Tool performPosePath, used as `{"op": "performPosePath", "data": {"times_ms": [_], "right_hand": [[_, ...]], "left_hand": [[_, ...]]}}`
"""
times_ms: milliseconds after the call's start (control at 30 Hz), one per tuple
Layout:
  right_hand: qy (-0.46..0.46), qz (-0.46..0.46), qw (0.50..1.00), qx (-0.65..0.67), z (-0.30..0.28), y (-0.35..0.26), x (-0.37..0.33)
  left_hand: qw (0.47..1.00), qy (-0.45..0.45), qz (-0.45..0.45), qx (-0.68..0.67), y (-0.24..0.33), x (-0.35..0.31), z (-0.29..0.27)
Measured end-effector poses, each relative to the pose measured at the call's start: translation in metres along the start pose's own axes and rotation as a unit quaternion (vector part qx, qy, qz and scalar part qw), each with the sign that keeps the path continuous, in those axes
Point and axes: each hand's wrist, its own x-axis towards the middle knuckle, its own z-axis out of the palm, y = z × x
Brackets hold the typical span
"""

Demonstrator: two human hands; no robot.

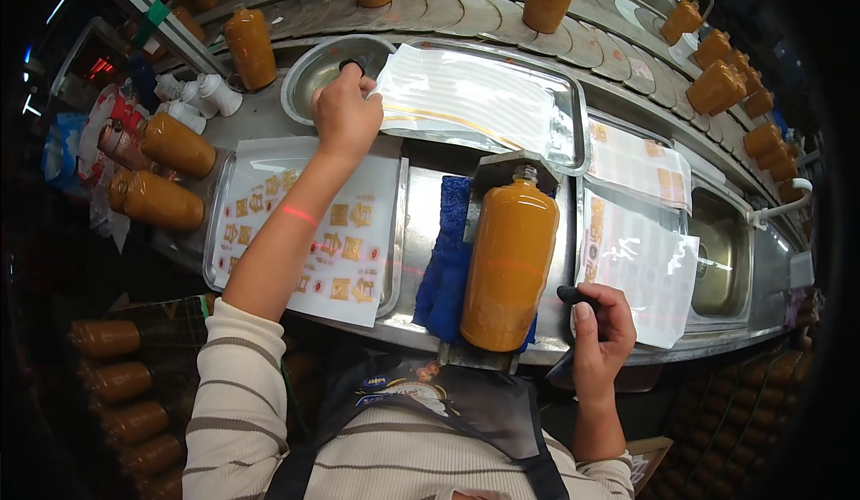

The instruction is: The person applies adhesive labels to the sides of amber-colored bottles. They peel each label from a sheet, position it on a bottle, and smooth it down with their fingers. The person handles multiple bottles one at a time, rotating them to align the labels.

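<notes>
My left hand (348, 110) reaches over the round metal bowl (296, 83), its fingers bent together beside the edge of a white sheet (466, 97) in a metal tray. A black cover or cap shows at its fingertips; what they pinch, if anything, is hidden. Before me an amber-brown bottle (512, 258) rests on a stand with a blue cloth (441, 262), its neck pointing away. To its right, my right hand (605, 330) is closed, thumb against curled fingers. Something black sticks out at its fingertips, and a dark shape lies below; I cannot make out the thing.
Decal sheets with gold and red marks lie on a left tray (305, 298); more sheets (640, 262) lie at right beside a sink (721, 254). Brown bottles (179, 144) and white cups (219, 95) stand or lie at left. A slatted conveyor (466, 12) carrying bottles runs behind.
</notes>
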Motion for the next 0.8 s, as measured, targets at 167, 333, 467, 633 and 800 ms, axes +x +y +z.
{"op": "performPosePath", "data": {"times_ms": [167, 333, 467, 633, 800], "right_hand": [[-0.011, 0.026, 1.000, 0.013, -0.001, 0.002, 0.001], [-0.003, 0.028, 1.000, -0.002, 0.003, -0.005, 0.002], [0.005, 0.004, 1.000, 0.002, 0.001, -0.005, 0.014], [0.048, -0.071, 0.996, -0.004, 0.000, -0.006, 0.056], [0.046, -0.162, 0.985, -0.042, 0.007, 0.004, 0.147]], "left_hand": [[0.999, 0.021, 0.035, 0.010, -0.005, 0.006, 0.004], [0.999, -0.011, 0.030, 0.010, 0.011, 0.009, -0.001], [0.991, 0.051, 0.116, -0.050, 0.019, 0.000, 0.001], [0.976, 0.055, 0.117, -0.176, 0.053, -0.005, -0.001], [0.945, -0.024, 0.076, -0.318, 0.101, 0.008, -0.023]]}}
